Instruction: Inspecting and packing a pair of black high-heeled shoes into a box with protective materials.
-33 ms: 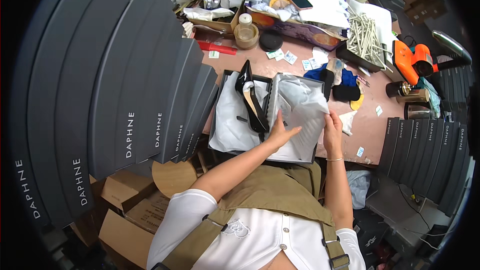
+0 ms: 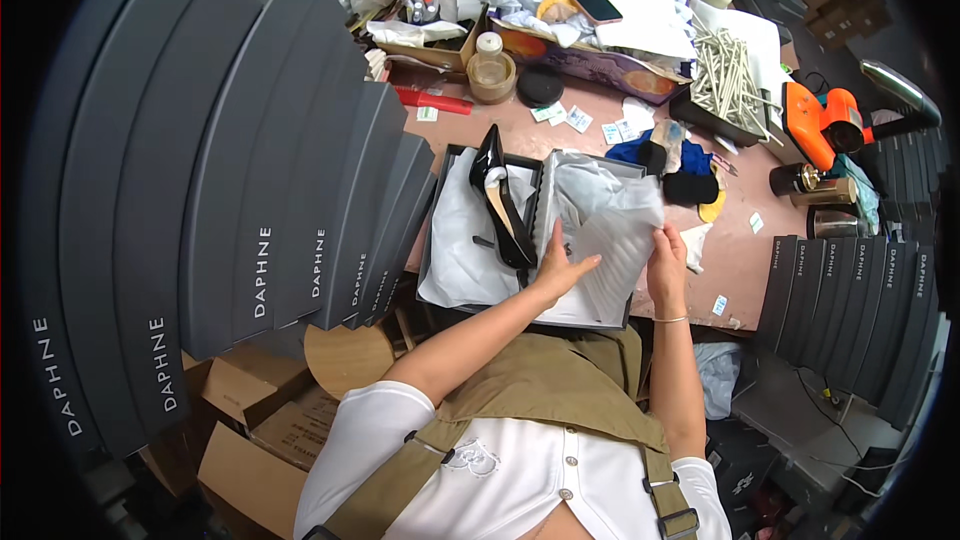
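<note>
Stack of dark grey box lids (image 2: 250, 190) left of the surface (image 2: 745, 250), orange power tool (image 2: 822, 125) at its right edge, red comb (image 2: 432, 99), tape roll (image 2: 491, 75) beside it.

Two hands work at the centre: the left hand (image 2: 560, 265) and the right hand (image 2: 667, 258). One open shoe box (image 2: 440, 230) holds one black high-heeled shoe (image 2: 500, 202). At nine o'clock lean about seven dark box lids (image 2: 250, 190); at three o'clock stand roughly six more lids (image 2: 860, 310). One orange power tool (image 2: 825, 125) lies at two o'clock, one red cutter (image 2: 435, 100) at twelve
</note>
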`<move>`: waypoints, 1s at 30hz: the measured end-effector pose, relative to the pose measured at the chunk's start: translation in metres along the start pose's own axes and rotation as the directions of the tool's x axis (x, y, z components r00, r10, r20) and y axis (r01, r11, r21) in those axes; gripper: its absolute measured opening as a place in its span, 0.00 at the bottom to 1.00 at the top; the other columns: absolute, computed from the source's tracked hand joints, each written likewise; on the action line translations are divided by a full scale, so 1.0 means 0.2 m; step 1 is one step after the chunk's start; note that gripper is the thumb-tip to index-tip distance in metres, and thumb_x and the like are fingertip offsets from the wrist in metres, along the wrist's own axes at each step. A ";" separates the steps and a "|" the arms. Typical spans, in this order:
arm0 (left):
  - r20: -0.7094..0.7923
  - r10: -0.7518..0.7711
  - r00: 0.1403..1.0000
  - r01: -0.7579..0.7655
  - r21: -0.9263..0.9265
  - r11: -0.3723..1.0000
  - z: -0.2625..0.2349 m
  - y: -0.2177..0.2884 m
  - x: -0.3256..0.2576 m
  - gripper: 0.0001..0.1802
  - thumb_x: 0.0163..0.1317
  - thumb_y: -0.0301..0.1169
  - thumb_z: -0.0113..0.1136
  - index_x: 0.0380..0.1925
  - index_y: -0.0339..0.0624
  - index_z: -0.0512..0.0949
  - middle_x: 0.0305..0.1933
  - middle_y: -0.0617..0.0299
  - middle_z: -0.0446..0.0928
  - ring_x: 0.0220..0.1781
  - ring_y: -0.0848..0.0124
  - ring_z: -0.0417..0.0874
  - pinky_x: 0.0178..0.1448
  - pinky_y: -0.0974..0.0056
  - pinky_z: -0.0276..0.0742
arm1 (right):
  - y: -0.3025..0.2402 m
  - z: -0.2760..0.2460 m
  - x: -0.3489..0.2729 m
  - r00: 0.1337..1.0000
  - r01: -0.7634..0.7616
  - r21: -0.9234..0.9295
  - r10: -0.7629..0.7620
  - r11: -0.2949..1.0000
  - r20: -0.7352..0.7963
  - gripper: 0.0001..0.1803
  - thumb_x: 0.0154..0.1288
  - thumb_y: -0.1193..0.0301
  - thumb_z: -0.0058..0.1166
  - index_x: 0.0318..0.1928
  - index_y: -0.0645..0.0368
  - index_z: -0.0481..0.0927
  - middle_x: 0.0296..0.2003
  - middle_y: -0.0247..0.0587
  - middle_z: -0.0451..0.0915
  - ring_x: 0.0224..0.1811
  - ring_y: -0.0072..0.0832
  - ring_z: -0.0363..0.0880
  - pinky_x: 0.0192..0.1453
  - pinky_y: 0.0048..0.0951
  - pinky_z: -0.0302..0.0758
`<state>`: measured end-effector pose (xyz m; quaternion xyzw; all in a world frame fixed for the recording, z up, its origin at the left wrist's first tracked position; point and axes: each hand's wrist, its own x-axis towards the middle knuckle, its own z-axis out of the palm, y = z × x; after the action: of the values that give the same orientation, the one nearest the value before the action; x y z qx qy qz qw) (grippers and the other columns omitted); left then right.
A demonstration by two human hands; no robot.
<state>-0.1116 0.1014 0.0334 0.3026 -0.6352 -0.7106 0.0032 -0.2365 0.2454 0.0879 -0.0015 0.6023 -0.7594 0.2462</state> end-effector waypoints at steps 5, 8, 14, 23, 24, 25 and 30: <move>0.028 0.071 0.997 -0.072 0.032 0.997 0.00 0.02 0.00 0.55 0.49 0.38 0.72 0.71 0.42 0.48 0.72 0.43 0.50 0.74 0.55 0.52 0.73 0.59 0.52 | -0.07 -0.09 0.09 1.000 -0.007 0.058 0.006 0.998 0.024 0.13 0.66 0.75 0.41 0.48 0.63 0.75 0.45 0.36 0.79 0.47 0.22 0.75 0.57 0.24 0.68; -0.042 0.220 0.974 -0.207 0.208 0.956 0.01 -0.04 -0.04 0.23 0.54 0.35 0.69 0.47 0.35 0.74 0.63 0.43 0.66 0.65 0.56 0.67 0.67 0.59 0.62 | -0.05 -0.11 0.12 1.000 -0.007 0.070 0.009 0.997 -0.025 0.15 0.68 0.74 0.42 0.52 0.64 0.75 0.44 0.36 0.78 0.47 0.20 0.73 0.55 0.22 0.69; 0.238 0.476 0.847 -0.489 -0.005 0.872 0.09 0.14 -0.22 0.12 0.60 0.32 0.62 0.37 0.37 0.73 0.54 0.48 0.75 0.58 0.57 0.75 0.61 0.60 0.69 | -0.50 0.25 -0.14 0.895 0.439 -0.376 -0.432 0.816 0.108 0.17 0.71 0.75 0.42 0.57 0.65 0.73 0.49 0.40 0.77 0.49 0.24 0.77 0.51 0.26 0.75; -0.342 0.532 0.774 -0.452 0.289 0.844 -0.42 0.22 -0.15 0.28 0.52 0.26 0.64 0.55 0.37 0.67 0.62 0.50 0.64 0.62 0.59 0.68 0.61 0.59 0.66 | -0.35 0.39 -0.24 0.849 0.361 -0.554 -0.018 0.750 0.528 0.22 0.60 0.75 0.59 0.56 0.64 0.74 0.52 0.49 0.77 0.49 0.35 0.78 0.53 0.31 0.75; -0.459 0.476 0.751 -0.326 0.368 0.871 -0.55 0.14 -0.09 0.35 0.55 0.30 0.66 0.62 0.38 0.61 0.64 0.50 0.63 0.65 0.58 0.64 0.63 0.57 0.64 | -0.47 0.40 -0.29 0.791 0.336 -0.486 0.038 0.806 0.610 0.18 0.60 0.77 0.59 0.52 0.64 0.77 0.48 0.47 0.79 0.45 0.34 0.79 0.51 0.29 0.75; -0.529 0.286 0.799 -0.173 0.254 0.952 -0.63 0.10 -0.03 0.41 0.58 0.35 0.66 0.66 0.39 0.55 0.65 0.50 0.61 0.67 0.57 0.61 0.65 0.55 0.62 | -0.54 0.35 -0.29 0.846 0.471 -0.521 -0.199 0.712 0.494 0.16 0.61 0.78 0.57 0.51 0.64 0.78 0.47 0.46 0.80 0.44 0.31 0.79 0.50 0.28 0.75; -0.249 -0.205 0.946 0.118 -0.323 0.939 -0.69 0.05 0.16 0.36 0.64 0.37 0.59 0.67 0.42 0.53 0.63 0.57 0.66 0.57 0.66 0.71 0.53 0.58 0.70 | -0.64 -0.08 0.05 0.839 0.361 -0.552 -0.521 0.752 -0.160 0.14 0.66 0.76 0.49 0.51 0.63 0.78 0.44 0.42 0.81 0.43 0.24 0.78 0.49 0.26 0.74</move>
<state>-0.0816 -0.0374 0.0270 0.4474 -0.4840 -0.7478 0.0803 -0.2974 0.2761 0.1970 -0.0923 0.7903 -0.6039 -0.0471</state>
